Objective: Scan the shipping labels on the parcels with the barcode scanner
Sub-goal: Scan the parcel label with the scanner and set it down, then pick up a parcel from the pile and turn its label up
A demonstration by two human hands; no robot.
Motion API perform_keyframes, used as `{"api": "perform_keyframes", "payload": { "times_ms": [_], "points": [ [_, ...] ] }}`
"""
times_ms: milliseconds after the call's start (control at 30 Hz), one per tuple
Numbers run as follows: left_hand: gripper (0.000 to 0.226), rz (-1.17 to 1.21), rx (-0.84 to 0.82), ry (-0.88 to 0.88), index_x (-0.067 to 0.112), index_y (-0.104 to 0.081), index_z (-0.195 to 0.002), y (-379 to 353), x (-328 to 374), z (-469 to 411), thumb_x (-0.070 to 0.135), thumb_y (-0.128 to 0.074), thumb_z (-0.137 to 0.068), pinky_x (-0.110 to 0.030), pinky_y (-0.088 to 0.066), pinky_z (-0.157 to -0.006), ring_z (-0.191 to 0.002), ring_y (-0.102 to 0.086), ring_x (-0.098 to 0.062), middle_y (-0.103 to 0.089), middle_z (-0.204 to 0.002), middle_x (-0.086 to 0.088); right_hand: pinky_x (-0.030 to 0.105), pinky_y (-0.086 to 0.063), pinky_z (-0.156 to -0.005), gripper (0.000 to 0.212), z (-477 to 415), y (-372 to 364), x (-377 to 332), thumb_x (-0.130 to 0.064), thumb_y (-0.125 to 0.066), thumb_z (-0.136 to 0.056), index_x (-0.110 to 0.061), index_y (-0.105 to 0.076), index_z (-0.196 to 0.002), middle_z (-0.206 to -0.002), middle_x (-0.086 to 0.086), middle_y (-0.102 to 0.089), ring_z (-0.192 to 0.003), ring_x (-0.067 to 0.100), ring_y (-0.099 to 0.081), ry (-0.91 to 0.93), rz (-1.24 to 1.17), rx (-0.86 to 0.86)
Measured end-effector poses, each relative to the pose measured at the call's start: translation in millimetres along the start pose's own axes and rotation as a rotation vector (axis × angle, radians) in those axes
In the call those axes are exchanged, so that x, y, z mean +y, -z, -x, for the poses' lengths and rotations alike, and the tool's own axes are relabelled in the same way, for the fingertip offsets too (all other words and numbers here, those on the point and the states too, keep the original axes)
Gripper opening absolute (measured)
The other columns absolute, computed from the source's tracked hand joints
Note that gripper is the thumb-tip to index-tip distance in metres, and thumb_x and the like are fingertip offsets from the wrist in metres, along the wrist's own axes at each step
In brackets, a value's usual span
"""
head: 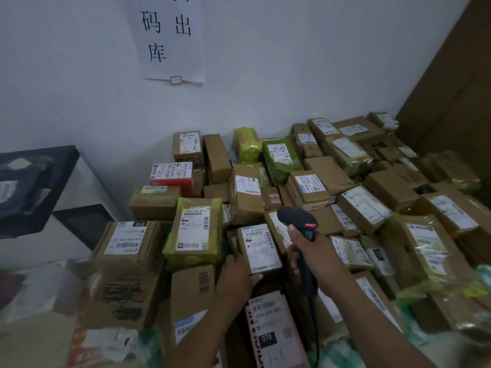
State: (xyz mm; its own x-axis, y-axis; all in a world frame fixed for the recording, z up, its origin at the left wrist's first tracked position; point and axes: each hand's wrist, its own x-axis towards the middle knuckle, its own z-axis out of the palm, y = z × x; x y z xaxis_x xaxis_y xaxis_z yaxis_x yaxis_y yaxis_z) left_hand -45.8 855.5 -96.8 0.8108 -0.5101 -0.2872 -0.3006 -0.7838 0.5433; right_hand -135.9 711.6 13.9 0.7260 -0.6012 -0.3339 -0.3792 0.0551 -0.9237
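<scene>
- Gripping the black barcode scanner [297, 217] by its handle, the right hand [312, 252] has its fingers wrapped round it at centre frame. The scanner's head, marked orange on top, sits just beside the upper right corner of a small brown parcel [240, 244].
- The left hand [235, 278] holds that parcel at its lower left edge with curled fingers. Its white shipping label [260, 248] faces up and is tilted toward the camera.
- A dark cable [314, 328] drops from the scanner's handle toward the bottom edge of the frame, running between the two forearms.
- The held parcel is hemmed in. A green-wrapped parcel [195, 231] stands just to its left, a pink parcel marked 070 [273, 333] lies below it, and labelled cartons press in on the right.
- The pile of parcels [372, 197] fills the frame from centre to right edge, box against box, up to a brown cardboard sheet [457, 75] in the upper right.
- Open room shows mainly above the pile, along the white wall [79, 88], where a paper sign [170, 38] hangs at upper centre.
- A black desk [66, 155] juts in at the left edge, with a narrow strip of space between it and the nearest carton marked 010 [127, 241].
</scene>
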Motion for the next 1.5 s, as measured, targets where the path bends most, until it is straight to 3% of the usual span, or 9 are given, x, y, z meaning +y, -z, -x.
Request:
{"api": "perform_keyframes", "payload": {
  "times_ms": [233, 400, 600, 700, 800, 967, 1100, 1300, 1500],
  "points": [
    [0.065, 0.047, 0.112, -0.072, 0.020, -0.038, -0.145, 30, 21, -31, 0.055, -0.055, -0.093, -0.027, -0.043, -0.102, -0.122, -0.046, -0.013, -0.045, -0.141, -0.001, 0.030, -0.046, -0.045, 0.030, -51, 8, -45, -0.036, -0.067, -0.089, -0.006, -0.063, -0.088, -0.068, 0.007, -0.063, -0.044, 0.021, -0.053, 0.120, -0.030, -0.028],
    [0.064, -0.014, 0.283, -0.013, 0.015, -0.034, -0.147, 58, 43, -79, 0.048, -0.053, -0.096, -0.025, -0.036, -0.103, -0.129, -0.044, -0.017, -0.043, -0.144, -0.004, 0.030, -0.047, -0.045, 0.038, -96, 7, -58, -0.038, -0.067, -0.089, -0.003, -0.060, -0.076, -0.068, 0.018, -0.063, -0.046, 0.023, -0.054, 0.123, -0.024, -0.082],
    [0.084, 0.171, 0.162, 0.242, 0.003, -0.025, -0.149, 51, 59, -128, 0.050, -0.062, -0.089, -0.032, -0.042, -0.102, -0.126, -0.047, -0.025, -0.042, -0.144, -0.014, 0.034, -0.050, -0.048, 0.039, -142, 2, -55, -0.037, -0.066, -0.089, -0.001, -0.063, -0.073, -0.060, 0.011, -0.061, -0.045, 0.024, -0.054, 0.054, -0.035, -0.200],
    [0.058, 0.390, 0.068, 0.381, 0.007, -0.052, -0.131, 41, 57, -146, 0.049, -0.060, -0.092, -0.026, -0.050, -0.081, -0.094, -0.059, -0.012, -0.063, -0.115, -0.004, 0.035, -0.050, -0.048, 0.043, -161, 7, -46, -0.036, -0.067, -0.089, 0.007, -0.066, -0.088, -0.064, 0.014, -0.062, -0.045, 0.025, -0.054, -0.017, -0.091, -0.221],
    [0.036, 0.586, 0.074, 0.518, 0.012, -0.058, -0.106, 40, 58, -152, 0.044, -0.064, -0.091, -0.021, -0.042, -0.063, -0.075, -0.055, -0.007, -0.058, -0.087, 0.006, 0.031, -0.048, -0.045, 0.042, -172, 14, -38, -0.033, -0.066, -0.091, 0.009, -0.064, -0.095, -0.066, 0.016, -0.061, -0.043, 0.024, -0.053, -0.086, -0.153, -0.240],
    [0.073, 0.833, 0.084, 0.589, 0.015, -0.056, -0.126, 38, 53, -156, 0.049, -0.082, -0.067, -0.043, -0.053, -0.094, -0.104, -0.063, -0.023, -0.065, -0.120, -0.003, 0.031, -0.049, -0.047, 0.038, -181, 20, -28, -0.035, -0.065, -0.091, 0.003, -0.062, -0.099, -0.072, 0.016, -0.062, -0.046, 0.024, -0.055, -0.148, -0.222, -0.267],
    [0.096, 0.883, 0.054, 0.596, 0.021, -0.060, -0.116, 37, 44, -160, 0.063, -0.080, -0.032, -0.048, -0.052, -0.097, -0.103, -0.066, -0.025, -0.070, -0.111, -0.003, 0.031, -0.049, -0.048, 0.039, -177, 23, -30, -0.038, -0.066, -0.089, 0.000, -0.061, -0.093, -0.074, 0.017, -0.064, -0.048, 0.023, -0.057, -0.171, -0.254, -0.284],
    [0.069, 0.917, 0.119, 0.501, 0.014, -0.056, -0.127, 64, 60, -146, 0.040, -0.083, -0.069, -0.045, -0.056, -0.090, -0.100, -0.067, -0.024, -0.070, -0.111, -0.005, 0.030, -0.047, -0.044, 0.041, -162, 29, -43, -0.038, -0.065, -0.089, 0.002, -0.062, -0.094, -0.072, 0.015, -0.064, -0.046, 0.023, -0.054, -0.164, -0.293, -0.287],
    [0.102, 0.828, 0.413, 0.379, 0.026, -0.034, -0.145, 84, 63, -119, 0.040, -0.085, -0.057, -0.046, -0.054, -0.094, -0.113, -0.057, -0.021, -0.053, -0.131, 0.001, 0.030, -0.047, -0.046, 0.035, -140, 34, -56, -0.036, -0.065, -0.088, -0.001, -0.062, -0.089, -0.069, 0.015, -0.065, -0.048, 0.023, -0.054, -0.091, -0.230, -0.303]
  ]
}}
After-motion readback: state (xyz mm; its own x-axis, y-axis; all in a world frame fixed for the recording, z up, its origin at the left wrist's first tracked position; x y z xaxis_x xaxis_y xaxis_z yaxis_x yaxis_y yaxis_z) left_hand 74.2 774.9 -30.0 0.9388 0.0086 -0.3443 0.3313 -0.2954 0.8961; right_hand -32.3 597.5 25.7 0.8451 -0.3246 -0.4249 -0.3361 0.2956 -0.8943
